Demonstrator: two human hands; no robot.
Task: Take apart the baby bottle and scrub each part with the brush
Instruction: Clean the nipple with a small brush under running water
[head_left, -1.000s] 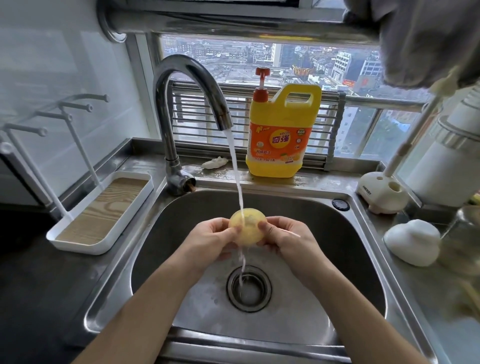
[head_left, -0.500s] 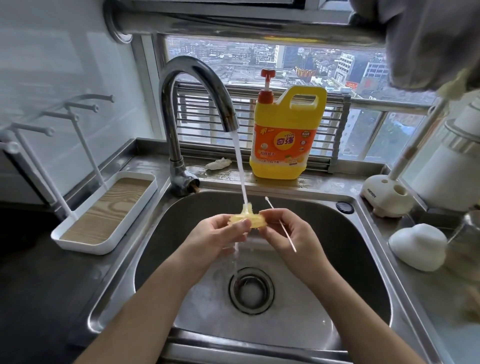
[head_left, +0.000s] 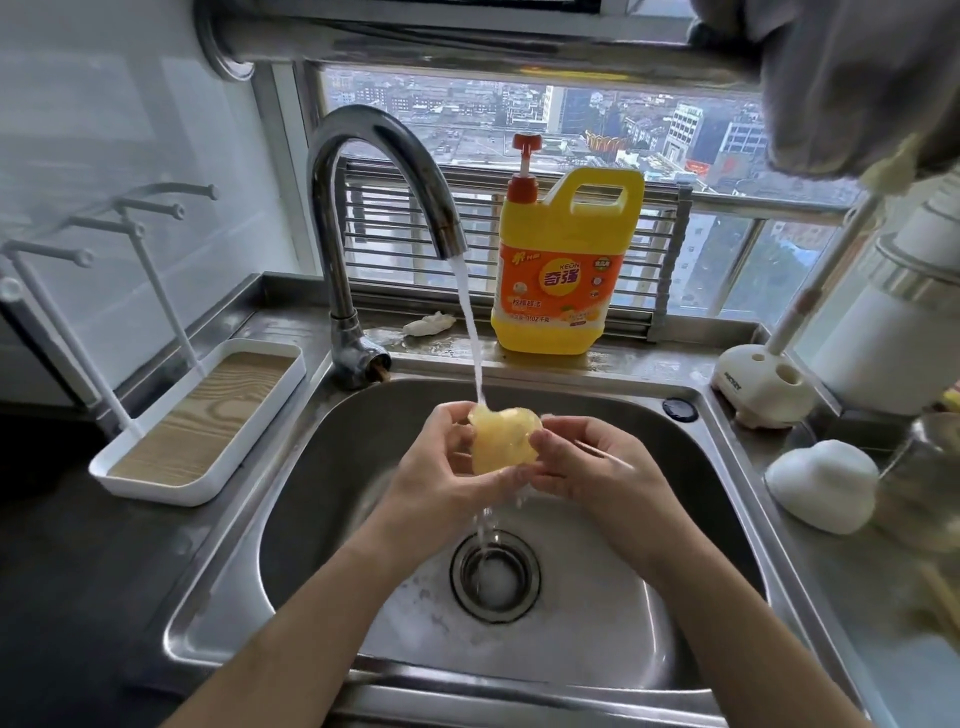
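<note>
We see both hands meeting over the middle of the steel sink (head_left: 691, 499), directly under the running tap (head_left: 376, 171). The left hand (head_left: 441, 467) curls its fingers round a soft, pale yellow bottle part (head_left: 504, 441), cupping it from the left and from beneath. The right hand (head_left: 597, 467) pinches the same part at its right edge with thumb and fingertips. The part is blurred and wet, so we take it for the silicone teat but cannot be sure. The water stream (head_left: 470, 338) lands on the part's top left edge, runs over it and falls into the drain (head_left: 494, 577) below the hands.

On the ledge behind the sink stands a yellow detergent jug (head_left: 563, 280) with a red pump, upright, and a small crumpled white scrap (head_left: 428, 325) lies between it and the tap's base. A white drying rack (head_left: 208, 415) with a wood-grain floor sits left of the sink. On the right counter we see a white brush stand (head_left: 761, 384) and, nearer us, a white domed object (head_left: 821, 493)
</note>
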